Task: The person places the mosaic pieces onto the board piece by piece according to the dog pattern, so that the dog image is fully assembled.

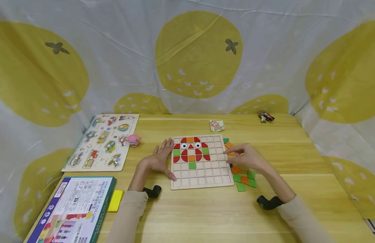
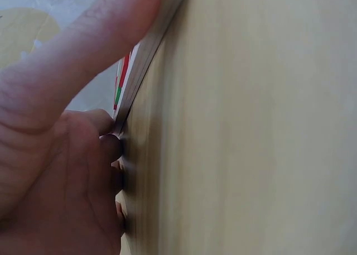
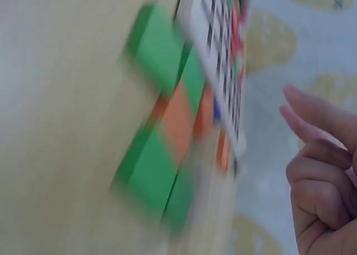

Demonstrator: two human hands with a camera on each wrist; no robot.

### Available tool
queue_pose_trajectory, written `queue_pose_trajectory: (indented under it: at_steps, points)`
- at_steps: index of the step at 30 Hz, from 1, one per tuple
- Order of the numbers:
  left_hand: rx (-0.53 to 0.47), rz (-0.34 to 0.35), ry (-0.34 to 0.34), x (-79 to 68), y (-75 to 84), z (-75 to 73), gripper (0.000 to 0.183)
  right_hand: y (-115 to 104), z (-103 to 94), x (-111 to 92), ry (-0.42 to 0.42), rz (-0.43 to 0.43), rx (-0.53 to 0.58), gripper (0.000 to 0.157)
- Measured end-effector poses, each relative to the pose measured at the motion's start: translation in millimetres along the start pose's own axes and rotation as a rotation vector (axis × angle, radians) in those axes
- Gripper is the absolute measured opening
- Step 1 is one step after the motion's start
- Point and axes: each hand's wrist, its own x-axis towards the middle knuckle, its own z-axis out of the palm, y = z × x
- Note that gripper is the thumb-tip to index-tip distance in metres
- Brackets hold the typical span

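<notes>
A wooden grid board lies on the table with red, green, orange and white eye-patterned pieces set in its upper left part, like an owl. My left hand rests along the board's left edge, fingers spread, thumb on the lower left side. Over the board's right edge is my right hand, thumb and forefinger apart, its other fingers bent. Nothing shows between those fingertips in the right wrist view. Beneath and beside that hand lie loose square tiles, among them a green tile and an orange tile.
A small picture card lies behind the board. Leftward are a vehicle puzzle board, a pink toy, a boxed game and a yellow block. Small dark objects lie at the back right.
</notes>
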Motion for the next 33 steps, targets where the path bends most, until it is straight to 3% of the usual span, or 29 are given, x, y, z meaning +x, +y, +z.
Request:
queue_pose_trajectory:
  at_steps: [5,9,14,21,24,30,33]
  points:
    - [-0.002,-0.007,0.002,-1.6,-1.9,0.6,0.149,52,-40.4,-42,-0.065,0.049,0.011,0.044]
    - [-0.008,-0.010,0.003,-1.9,-3.6,0.5,0.149,74,-49.3,-52,-0.128,0.110,0.052,0.043]
    - [-0.012,-0.009,0.007,-2.2,-3.8,0.6,0.149,78,-49.4,-44,-0.125,0.175,0.089,0.040]
    - [-0.006,0.006,0.010,-0.9,-0.6,1.2,0.148,73,-47.4,-38,-0.217,0.151,0.083,0.041]
    - [-0.018,0.007,0.009,-1.0,-0.2,1.3,0.148,72,-45.8,-35,-0.183,0.148,0.066,0.037]
    - [-0.028,0.005,0.005,-0.4,-0.7,1.1,0.148,70,-46.3,-31,0.000,0.191,0.033,0.037]
    - [-0.025,0.000,0.005,0.3,-0.6,0.6,0.148,66,-45.0,-30,0.022,0.213,0.055,0.043]
